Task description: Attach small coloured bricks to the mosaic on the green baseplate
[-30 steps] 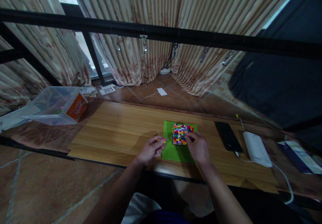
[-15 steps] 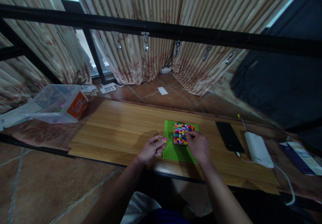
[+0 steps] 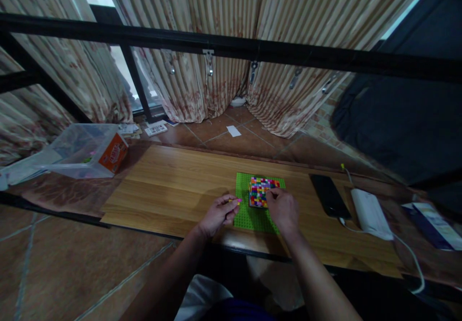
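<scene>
The tabletop (image 3: 155, 186) leaves passage at left; brick block (image 3: 257, 192) and phone (image 3: 329, 196) obstruct rightward.

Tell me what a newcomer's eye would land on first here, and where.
Probably the multicoloured brick block on the green baseplate, with the right hand at its right side. Next, the left hand, pinching small pink and yellow bricks by the baseplate's left edge. Then the clear plastic box with its orange label, far left.

Looks like home: long patterned curtains (image 3: 216, 13), brown tiled floor (image 3: 90, 263), phone (image 3: 329, 196) plugged in.
</scene>
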A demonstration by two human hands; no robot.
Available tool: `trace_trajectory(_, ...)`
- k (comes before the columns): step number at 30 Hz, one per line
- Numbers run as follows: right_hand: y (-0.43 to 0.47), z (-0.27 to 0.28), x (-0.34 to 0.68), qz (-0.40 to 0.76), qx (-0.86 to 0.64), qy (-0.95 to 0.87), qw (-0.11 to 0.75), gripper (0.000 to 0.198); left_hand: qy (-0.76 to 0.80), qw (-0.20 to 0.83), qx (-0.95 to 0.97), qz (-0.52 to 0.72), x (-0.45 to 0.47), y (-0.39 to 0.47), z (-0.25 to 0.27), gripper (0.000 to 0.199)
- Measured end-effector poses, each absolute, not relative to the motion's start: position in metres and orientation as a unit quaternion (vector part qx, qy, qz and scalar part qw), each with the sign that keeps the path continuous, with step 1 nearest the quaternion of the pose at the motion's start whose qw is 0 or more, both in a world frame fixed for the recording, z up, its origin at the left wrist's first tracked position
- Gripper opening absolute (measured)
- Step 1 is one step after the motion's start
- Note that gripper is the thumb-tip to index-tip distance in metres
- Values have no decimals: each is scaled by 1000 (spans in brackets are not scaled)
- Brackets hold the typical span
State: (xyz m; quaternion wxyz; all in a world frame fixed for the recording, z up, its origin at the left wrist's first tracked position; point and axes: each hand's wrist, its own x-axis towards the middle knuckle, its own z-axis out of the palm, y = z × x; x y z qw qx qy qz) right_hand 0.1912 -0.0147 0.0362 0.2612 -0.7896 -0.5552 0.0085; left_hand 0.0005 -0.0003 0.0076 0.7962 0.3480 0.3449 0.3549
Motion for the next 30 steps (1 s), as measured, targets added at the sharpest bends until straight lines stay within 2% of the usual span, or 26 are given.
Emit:
trace_trajectory(3,-19,36,190,11,-789,-550,275,31,344,795,352,354,1,-1,8,35)
trace_trajectory(7,-32,36,175,33,-728,-587,352,34,343,793,357,355,2,-2,8,36)
trace_trajectory(13,-44,34,138,216,-675,-574,411,32,337,792,369,351,1,-1,5,38)
trace_trajectory(22,-44,24,133,355,-624,-488,496,25,331,795,383,334,-1,-3,5,40)
trace_trajectory(27,-47,20,136,404,-614,-451,506,30,326,797,383,335,-2,-4,8,40)
trace_trajectory(30,-51,22,146,389,-629,-451,500,32,328,797,375,341,-2,-3,8,38)
